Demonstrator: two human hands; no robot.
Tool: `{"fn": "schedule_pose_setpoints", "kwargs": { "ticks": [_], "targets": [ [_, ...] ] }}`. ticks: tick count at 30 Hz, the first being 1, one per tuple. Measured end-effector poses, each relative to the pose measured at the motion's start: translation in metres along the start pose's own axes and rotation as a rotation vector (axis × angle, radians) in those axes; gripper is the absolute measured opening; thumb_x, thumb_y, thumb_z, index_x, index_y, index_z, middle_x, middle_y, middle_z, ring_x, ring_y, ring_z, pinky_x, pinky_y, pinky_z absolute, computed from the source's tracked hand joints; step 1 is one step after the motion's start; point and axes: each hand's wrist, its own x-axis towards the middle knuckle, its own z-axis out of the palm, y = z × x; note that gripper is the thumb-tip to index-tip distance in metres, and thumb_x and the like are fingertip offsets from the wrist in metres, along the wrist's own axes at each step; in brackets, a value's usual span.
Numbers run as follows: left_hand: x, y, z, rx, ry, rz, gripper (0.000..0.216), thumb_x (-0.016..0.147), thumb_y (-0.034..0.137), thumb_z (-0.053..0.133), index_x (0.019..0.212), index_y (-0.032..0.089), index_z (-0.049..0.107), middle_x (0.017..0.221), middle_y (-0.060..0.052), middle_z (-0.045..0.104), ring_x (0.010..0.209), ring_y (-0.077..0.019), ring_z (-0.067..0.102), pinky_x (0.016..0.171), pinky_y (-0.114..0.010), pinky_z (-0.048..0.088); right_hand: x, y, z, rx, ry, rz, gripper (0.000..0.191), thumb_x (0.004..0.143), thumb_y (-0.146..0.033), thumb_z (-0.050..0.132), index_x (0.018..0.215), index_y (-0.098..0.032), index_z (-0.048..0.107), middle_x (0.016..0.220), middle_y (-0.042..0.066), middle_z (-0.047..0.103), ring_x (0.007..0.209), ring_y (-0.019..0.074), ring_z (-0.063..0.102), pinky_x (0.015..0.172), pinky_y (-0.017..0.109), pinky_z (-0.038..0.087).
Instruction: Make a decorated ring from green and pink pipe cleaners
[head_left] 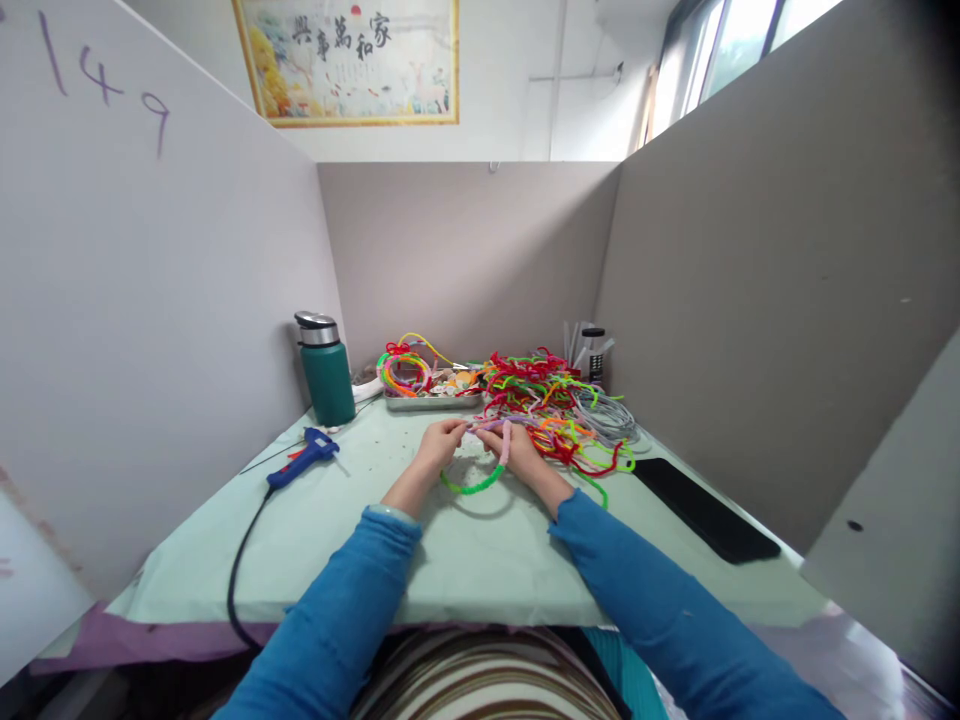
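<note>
Over the middle of the table, my left hand [441, 445] and my right hand [517, 450] work close together on a curved pipe-cleaner hoop [480, 487]. Green fuzzy wrapping covers its lower part, and pale pink covers the side by my right hand. My left fingers are closed in a pinch on a thin purple strand near the hoop's top. The right fingers are wrapped round the hoop and the same strand; the exact grip is partly hidden. Just beyond my right hand lies a tangled heap of coloured pipe cleaners [536, 385].
A blue glue gun [304, 457] with a black cord lies at left, near a green bottle [328, 375]. At the back, a metal tray [431, 402] holds small pieces and coiled pipe cleaners. Grey wire [607, 415] and a black phone-like slab [701, 508] sit right. Partitions enclose the table.
</note>
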Motion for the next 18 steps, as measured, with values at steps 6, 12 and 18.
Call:
{"fn": "schedule_pose_setpoints", "kwargs": {
  "ticks": [6,12,18],
  "targets": [
    [0.0027,-0.0035,0.0002,0.172,0.005,0.144,0.030,0.075,0.033,0.054,0.092,0.015,0.071,0.065,-0.002,0.061,0.060,-0.0121,0.051,0.055,-0.021,0.038,0.0009,-0.0014,-0.0009,-0.011,0.015,-0.003,0.041,0.068,-0.050,0.063,0.048,-0.016,0.053,0.045,-0.001,0.046,0.047,0.0104,0.040,0.045,0.023,0.029],
    [0.0001,-0.0007,-0.0006,0.356,0.043,0.279,0.026,0.072,0.026,0.058,0.093,0.017,0.072,0.087,-0.006,0.070,0.080,-0.0186,0.060,0.075,-0.027,0.043,0.0005,-0.0019,-0.0011,0.014,-0.006,-0.034,0.041,0.071,-0.051,0.060,0.049,-0.017,0.053,0.047,-0.001,0.047,0.048,0.0107,0.040,0.047,0.024,0.029],
    [-0.0018,-0.0021,0.0003,0.427,0.045,0.305,0.030,0.075,0.038,0.057,0.092,0.018,0.072,0.082,-0.006,0.071,0.076,-0.0181,0.060,0.070,-0.025,0.042,-0.0013,-0.0026,-0.0009,-0.016,-0.035,-0.062,0.041,0.075,-0.051,0.056,0.052,-0.018,0.056,0.050,0.000,0.049,0.050,0.0116,0.043,0.048,0.024,0.030]
  ]
}}
